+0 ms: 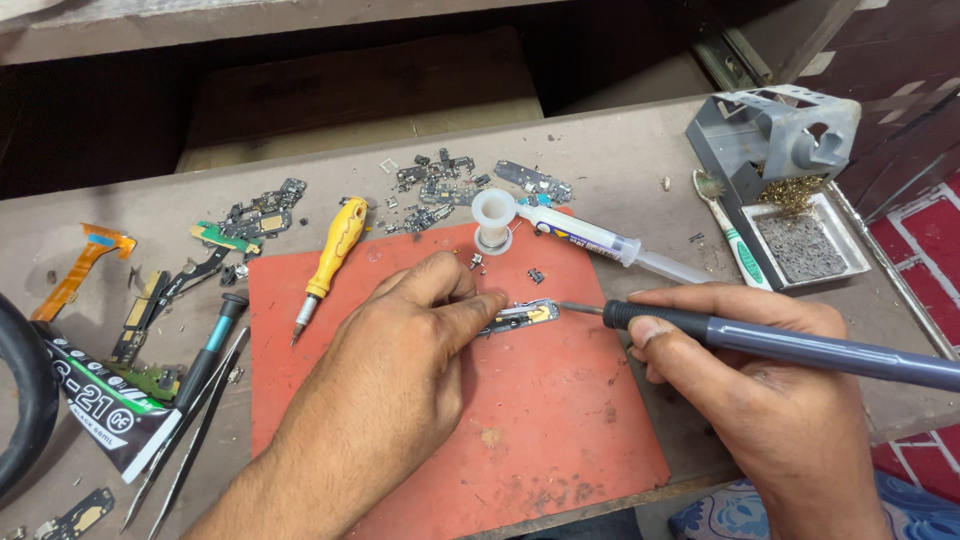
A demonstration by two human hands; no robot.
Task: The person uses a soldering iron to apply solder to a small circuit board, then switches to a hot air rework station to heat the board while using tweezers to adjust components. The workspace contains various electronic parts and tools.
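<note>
Left hand (pixel 400 350) pinching small circuit board (pixel 522 316) flat at middle of red mat (pixel 560 440). Right hand (pixel 770 390) wrapped tight round soldering iron (pixel 800 345), tip just touching board's right edge. Soldering seemingly under way; solder spool (pixel 494 222) waiting at mat's top edge.

— Any packets or labels on that bench?

— One packet (pixel 110 405), at the near left edge of the table. It is a flat pouch, black with a white band and green patches, lying slantwise, its corner touching the tweezers (pixel 190 425).

— Anything else with a label?

— The syringe (pixel 590 240), lying beyond the red mat's far edge. Its clear barrel carries a pale label (pixel 575 238) with yellow and dark markings, wrapped along its length. The print is too small to tell more.

— Screens, signs?

— None that I can see from here.
</note>
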